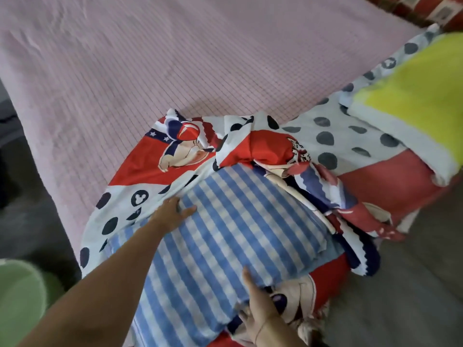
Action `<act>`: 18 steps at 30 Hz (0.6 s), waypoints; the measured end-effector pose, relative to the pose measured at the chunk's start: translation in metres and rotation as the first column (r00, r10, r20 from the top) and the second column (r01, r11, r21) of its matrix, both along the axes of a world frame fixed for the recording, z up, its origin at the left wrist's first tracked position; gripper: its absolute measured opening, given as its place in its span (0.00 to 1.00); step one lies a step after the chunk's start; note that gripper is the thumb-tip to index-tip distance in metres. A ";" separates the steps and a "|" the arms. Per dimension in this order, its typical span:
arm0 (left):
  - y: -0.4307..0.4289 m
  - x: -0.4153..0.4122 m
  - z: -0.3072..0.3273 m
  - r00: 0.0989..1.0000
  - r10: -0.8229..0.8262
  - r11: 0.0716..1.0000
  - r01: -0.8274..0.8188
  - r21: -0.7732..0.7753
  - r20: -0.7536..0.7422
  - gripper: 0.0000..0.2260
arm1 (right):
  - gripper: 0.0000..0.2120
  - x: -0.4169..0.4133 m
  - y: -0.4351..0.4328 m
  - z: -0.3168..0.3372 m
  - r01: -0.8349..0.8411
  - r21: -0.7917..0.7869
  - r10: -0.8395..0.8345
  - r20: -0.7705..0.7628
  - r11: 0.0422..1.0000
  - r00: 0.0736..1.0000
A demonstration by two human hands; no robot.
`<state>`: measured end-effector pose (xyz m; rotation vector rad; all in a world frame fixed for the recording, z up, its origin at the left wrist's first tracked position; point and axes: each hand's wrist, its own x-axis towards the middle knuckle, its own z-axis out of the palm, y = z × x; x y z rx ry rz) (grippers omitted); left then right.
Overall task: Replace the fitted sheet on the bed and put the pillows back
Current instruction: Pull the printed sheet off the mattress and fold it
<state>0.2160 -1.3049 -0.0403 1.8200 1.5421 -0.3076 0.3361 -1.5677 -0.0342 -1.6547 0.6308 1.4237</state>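
Observation:
A blue and white checked pillow lies at the near edge of the bed, on top of a rumpled red, white and navy cartoon-print sheet. My left hand grips the pillow's far left edge, thumb on top and fingers tucked under the edge. My right hand holds the pillow's near right edge, index finger stretched flat on the fabric. The pink gridded mattress cover lies bare across most of the bed. A second pillow, yellow with a pale border, rests at the right on dotted fabric.
A green round bucket or bin stands on the floor at the lower left. Grey floor shows to the right of the bed. A red patterned cloth lies beyond the bed's far right corner.

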 end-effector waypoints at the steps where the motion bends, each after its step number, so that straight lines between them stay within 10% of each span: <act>1: 0.003 0.001 -0.002 1.000 0.000 1.000 0.000 0.024 0.006 0.38 | 0.56 -0.002 0.001 -0.001 0.021 0.026 -0.022 0.021 0.999 1.000; 12: -0.027 0.007 0.055 0.996 -0.008 0.994 -0.001 0.108 0.084 0.14 | 0.45 -0.009 0.014 0.046 0.052 0.276 -0.056 0.008 0.960 0.998; 18: -0.042 -0.022 0.099 0.968 0.021 0.992 -0.052 0.117 0.250 0.05 | 0.59 -0.015 -0.015 0.078 -0.018 0.354 -0.001 0.053 0.935 0.999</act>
